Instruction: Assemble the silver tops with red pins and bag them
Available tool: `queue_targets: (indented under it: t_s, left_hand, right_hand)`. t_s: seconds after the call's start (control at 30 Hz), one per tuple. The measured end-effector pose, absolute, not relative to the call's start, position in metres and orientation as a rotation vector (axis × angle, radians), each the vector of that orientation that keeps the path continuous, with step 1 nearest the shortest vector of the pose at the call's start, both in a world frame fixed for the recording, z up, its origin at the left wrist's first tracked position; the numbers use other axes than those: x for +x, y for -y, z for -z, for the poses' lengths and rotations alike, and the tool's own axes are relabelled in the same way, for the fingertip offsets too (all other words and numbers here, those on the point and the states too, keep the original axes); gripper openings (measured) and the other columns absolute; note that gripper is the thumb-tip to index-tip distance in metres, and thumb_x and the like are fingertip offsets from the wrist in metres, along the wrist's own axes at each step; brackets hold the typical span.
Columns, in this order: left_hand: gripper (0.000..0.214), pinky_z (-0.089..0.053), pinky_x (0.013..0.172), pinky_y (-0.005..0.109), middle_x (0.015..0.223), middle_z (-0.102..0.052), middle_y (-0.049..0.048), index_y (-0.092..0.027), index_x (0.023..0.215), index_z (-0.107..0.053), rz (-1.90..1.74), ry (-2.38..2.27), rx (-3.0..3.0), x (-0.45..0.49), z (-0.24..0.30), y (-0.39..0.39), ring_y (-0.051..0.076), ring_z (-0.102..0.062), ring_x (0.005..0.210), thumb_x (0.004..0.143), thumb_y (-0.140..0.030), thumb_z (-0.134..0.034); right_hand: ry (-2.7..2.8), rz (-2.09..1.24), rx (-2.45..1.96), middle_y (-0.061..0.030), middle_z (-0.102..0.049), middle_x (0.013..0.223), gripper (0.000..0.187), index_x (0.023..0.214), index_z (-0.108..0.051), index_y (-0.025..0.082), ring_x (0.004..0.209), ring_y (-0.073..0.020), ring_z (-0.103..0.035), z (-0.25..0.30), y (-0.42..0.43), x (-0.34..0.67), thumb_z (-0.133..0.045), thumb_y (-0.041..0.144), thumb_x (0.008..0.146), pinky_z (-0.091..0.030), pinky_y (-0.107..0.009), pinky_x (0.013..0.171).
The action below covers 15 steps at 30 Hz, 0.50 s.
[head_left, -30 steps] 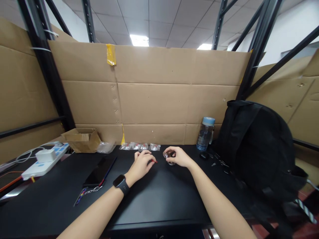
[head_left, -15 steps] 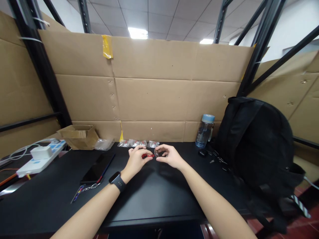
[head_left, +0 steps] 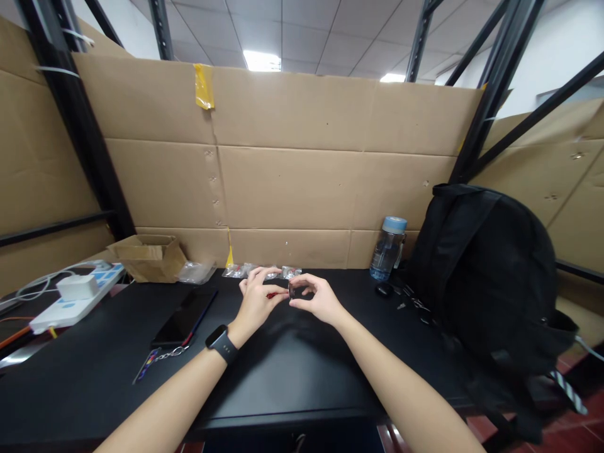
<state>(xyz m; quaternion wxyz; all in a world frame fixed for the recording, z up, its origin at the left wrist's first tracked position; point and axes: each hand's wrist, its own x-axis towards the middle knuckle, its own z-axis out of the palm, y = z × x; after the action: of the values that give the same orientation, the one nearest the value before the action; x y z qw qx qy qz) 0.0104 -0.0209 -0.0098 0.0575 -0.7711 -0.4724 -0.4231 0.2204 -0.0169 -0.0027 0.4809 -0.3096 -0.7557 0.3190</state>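
Note:
My left hand [head_left: 255, 303], with a dark watch [head_left: 221, 343] on its wrist, pinches a thin red cord [head_left: 272, 295] between thumb and fingers; most of the cord is hidden by the hand. My right hand [head_left: 321, 301] grips a small clear round disc [head_left: 291, 290] by its edge, thumb below and fingertips above. The disc stands nearly edge-on, right at the left fingertips. Both hands are above the black table [head_left: 283, 377]. Just behind them, small clear plastic packets [head_left: 291, 272] with red bits inside lie in a row.
Left of my hands are a phone [head_left: 182, 319], a chain keyring [head_left: 150, 365], a crumpled plastic bag [head_left: 197, 273], a cardboard box [head_left: 155, 264] and a power strip [head_left: 78, 308]. On the right stand a water bottle [head_left: 387, 248] and a black backpack [head_left: 486, 277], with keys [head_left: 415, 301] beside them.
My right hand has moved slightly left, bringing the clear disc up to the left fingertips. Less of the red cord shows now.

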Motion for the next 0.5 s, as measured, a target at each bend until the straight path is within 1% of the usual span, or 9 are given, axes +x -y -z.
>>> queue_targets:
  t_s: [0.13, 0.27, 0.5]
  left_hand:
    - [0.007, -0.032, 0.096, 0.053, 0.129, -0.065, 0.0017, -0.037, 0.080, -0.081, 1.265, 1.375, -2.326, 0.011, 0.009, 0.023, 0.033, -0.043, 0.127, 0.083, -0.031, -0.078]
    - [0.009, -0.033, 0.094, 0.051, 0.128, -0.065, 0.0030, -0.036, 0.084, -0.081, 1.251, 1.325, -2.334, 0.012, 0.007, 0.026, 0.032, -0.044, 0.125, 0.086, -0.031, -0.074]
    - [0.013, -0.031, 0.095, 0.050, 0.127, -0.063, 0.0046, -0.034, 0.078, -0.081, 1.221, 1.282, -2.294, 0.014, 0.004, 0.033, 0.032, -0.043, 0.126, 0.086, -0.026, -0.073]
  right_hand:
    - [1.852, -0.783, -0.750, -0.0067, -0.074, 0.110, 0.047, 0.110, -0.070, 0.024, 0.103, -0.0255, -0.071, 0.006, 0.016, 0.219, -0.087, 0.030, 0.067, -0.053, -0.035, 0.080]
    - [1.833, -0.796, -0.752, -0.0067, -0.074, 0.109, 0.047, 0.110, -0.069, 0.023, 0.103, -0.0254, -0.071, 0.006, 0.016, 0.218, -0.087, 0.031, 0.066, -0.053, -0.034, 0.079]
    - [1.837, -0.758, -0.770, -0.0065, -0.074, 0.109, 0.046, 0.109, -0.069, 0.024, 0.103, -0.0249, -0.070, 0.001, 0.023, 0.215, -0.087, 0.029, 0.067, -0.055, -0.034, 0.079]
